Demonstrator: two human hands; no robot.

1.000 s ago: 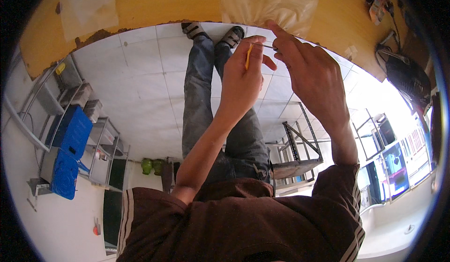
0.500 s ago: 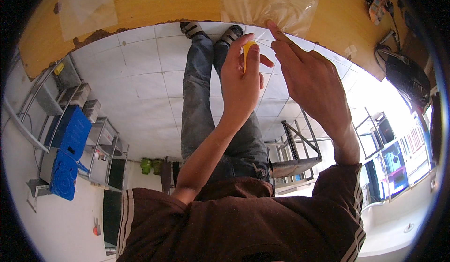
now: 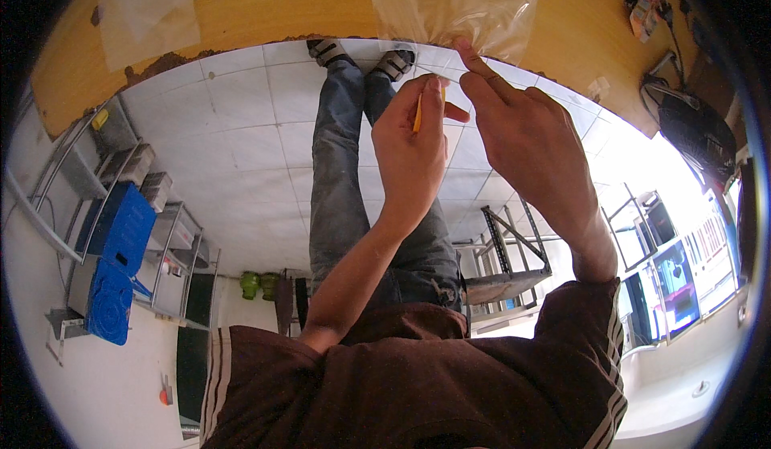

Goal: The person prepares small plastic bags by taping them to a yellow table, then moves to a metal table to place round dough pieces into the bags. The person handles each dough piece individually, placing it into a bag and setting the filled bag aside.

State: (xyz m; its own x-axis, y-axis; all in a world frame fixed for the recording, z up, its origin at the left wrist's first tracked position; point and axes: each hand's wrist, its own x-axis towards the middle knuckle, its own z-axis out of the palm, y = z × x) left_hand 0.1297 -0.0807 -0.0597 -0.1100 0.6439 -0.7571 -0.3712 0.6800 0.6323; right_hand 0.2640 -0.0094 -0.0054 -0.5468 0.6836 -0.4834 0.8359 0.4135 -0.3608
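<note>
My left hand (image 3: 408,140) is closed around a thin yellow piece (image 3: 418,113), seen nearly edge-on between thumb and fingers; its exact kind is hard to make out. To its right, my right hand (image 3: 534,132) reaches up to the table edge. Its forefinger lies on the near edge of a clear plastic sheet or bag (image 3: 458,3), which is wrinkled and shiny there. The other fingers curl under, and the thumb is hidden. Both hands are in front of the wooden table (image 3: 281,7), over my legs.
A second clear plastic piece (image 3: 148,15) lies on the table's left. The near edge is chipped. A black fan (image 3: 695,132) and cables stand at right. Metal racks with a blue box (image 3: 120,216) are at left; a metal-framed stool (image 3: 506,284) is behind my legs.
The yellow piece has turned from its broad side to nearly edge-on as my left hand tilted and shifted slightly left. The plastic sheet and my right hand have moved a little left.
</note>
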